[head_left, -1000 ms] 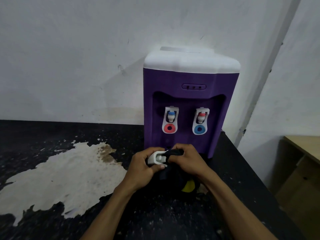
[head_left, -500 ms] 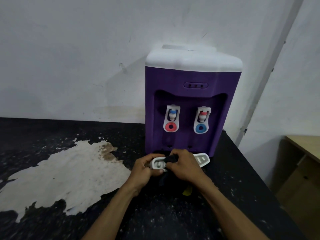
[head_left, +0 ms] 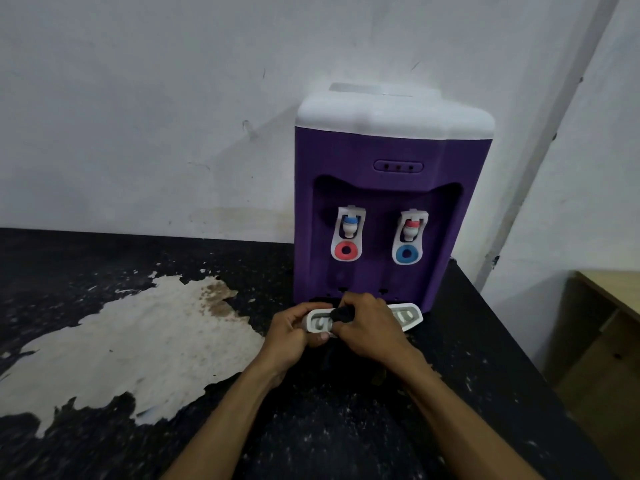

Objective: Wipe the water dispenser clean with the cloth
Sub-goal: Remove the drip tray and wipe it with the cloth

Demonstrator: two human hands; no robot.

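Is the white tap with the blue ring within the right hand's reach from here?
Probably yes. The right hand grips the dark cloth on the white drip tray at the foot of the purple water dispenser; nothing stands between it and the blue-ringed white tap.

Dim, soft indoor light — slight blur, wide-angle edge bending

Single view: head-worn wide-angle camera, set above the front edge of the worktop [head_left: 311,438], facing forward and down toward its back edge and the wall [head_left: 138,98]. Close range. Water dispenser [head_left: 391,154], near the back right corner, sits just right of centre.
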